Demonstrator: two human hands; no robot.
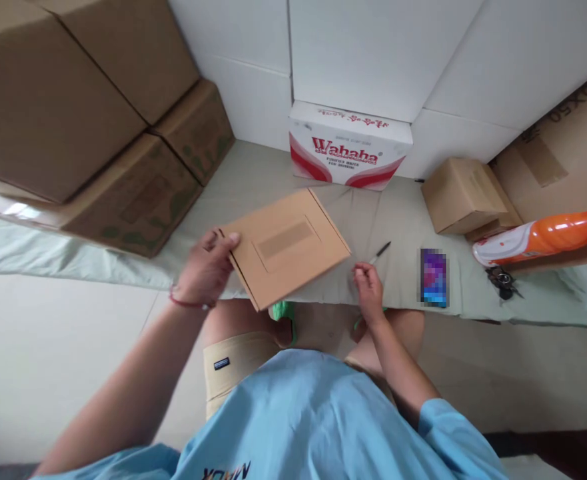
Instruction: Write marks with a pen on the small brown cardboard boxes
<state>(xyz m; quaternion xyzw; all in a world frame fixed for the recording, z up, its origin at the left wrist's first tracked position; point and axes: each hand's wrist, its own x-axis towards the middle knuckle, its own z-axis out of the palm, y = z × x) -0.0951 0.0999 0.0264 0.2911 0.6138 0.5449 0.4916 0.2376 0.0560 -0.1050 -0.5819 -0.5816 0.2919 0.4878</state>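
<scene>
A flat brown cardboard box (298,273) is tilted above the near edge of the cloth-covered surface, with a rectangular label-like patch on its upper face. My left hand (213,263) grips its left corner, thumb on top and fingers underneath. To the right of the box, my right hand (369,287) is closed, its fingers curled. A slim pen-like tool (380,253) with a pale body and black end sticks out past those fingers; its lower part is hidden by the hand. The right hand does not touch the box.
A white and red Wahaha carton (348,150) stands against the tiled wall. Large cardboard boxes (138,193) are stacked at left. On the right are a phone (434,277), a small carton (460,193), an orange-and-white package (548,233) and a dark small object (503,281).
</scene>
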